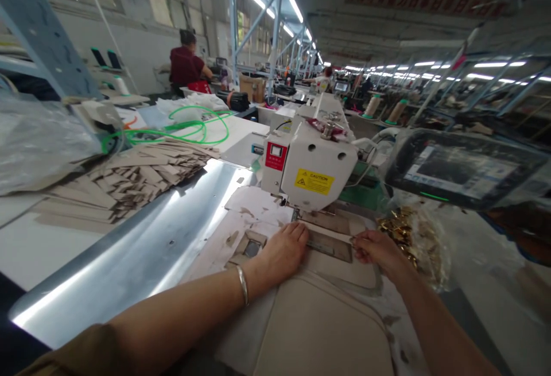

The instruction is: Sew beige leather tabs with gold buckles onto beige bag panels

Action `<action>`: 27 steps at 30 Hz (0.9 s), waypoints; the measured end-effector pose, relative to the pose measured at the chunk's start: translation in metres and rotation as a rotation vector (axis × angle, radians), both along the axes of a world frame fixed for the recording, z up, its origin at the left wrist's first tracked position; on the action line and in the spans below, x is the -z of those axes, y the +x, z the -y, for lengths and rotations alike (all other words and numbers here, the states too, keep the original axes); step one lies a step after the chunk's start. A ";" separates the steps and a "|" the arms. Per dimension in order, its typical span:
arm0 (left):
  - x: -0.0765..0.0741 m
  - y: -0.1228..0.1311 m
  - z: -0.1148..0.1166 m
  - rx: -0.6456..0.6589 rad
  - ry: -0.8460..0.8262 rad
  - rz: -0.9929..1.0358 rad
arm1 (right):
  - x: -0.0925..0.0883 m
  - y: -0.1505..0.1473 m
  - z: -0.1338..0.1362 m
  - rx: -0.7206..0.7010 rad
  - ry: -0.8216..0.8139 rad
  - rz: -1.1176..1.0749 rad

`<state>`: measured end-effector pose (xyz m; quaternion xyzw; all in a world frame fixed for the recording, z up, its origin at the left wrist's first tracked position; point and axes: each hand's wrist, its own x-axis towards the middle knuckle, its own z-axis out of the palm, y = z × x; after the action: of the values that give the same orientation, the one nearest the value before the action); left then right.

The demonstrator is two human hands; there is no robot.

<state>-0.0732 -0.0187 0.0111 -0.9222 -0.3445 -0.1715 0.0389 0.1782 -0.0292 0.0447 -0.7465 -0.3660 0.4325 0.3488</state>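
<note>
My left hand (286,249) lies flat, fingers stretched out, on the left end of a taupe strip area within a sewing template (331,244), just below the head of a sewing machine (321,163). At the template's right edge, my right hand (379,249) has its fingers pinched together; what is between them is too small to name. A large beige panel with a rounded corner (322,324) spreads below both hands. Beside my left wrist is a square opening with a taupe frame (249,247) in the pale sheet.
Loose taupe strips (142,175) lie piled at the left beside a shiny metal plate (163,244). A plastic bag of gold-coloured metal parts (404,232) sits at the right, under a control screen (465,169). A green hose (198,129) curls behind. Another person (185,66) sits farther back.
</note>
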 end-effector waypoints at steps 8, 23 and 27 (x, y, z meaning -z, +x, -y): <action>-0.022 0.003 -0.002 -0.067 -0.099 -0.106 | -0.001 0.000 -0.005 0.012 -0.095 0.045; -0.028 -0.033 -0.007 -0.097 -0.092 -0.166 | 0.001 -0.026 -0.022 -0.093 -0.167 0.086; -0.029 -0.047 -0.012 -0.123 -0.085 -0.167 | -0.002 -0.044 -0.028 -0.111 -0.177 0.092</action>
<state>-0.1204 -0.0065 0.0400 -0.9112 -0.4031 -0.0763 0.0388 0.1340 -0.0015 0.0465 -0.7721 -0.3826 0.4471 0.2399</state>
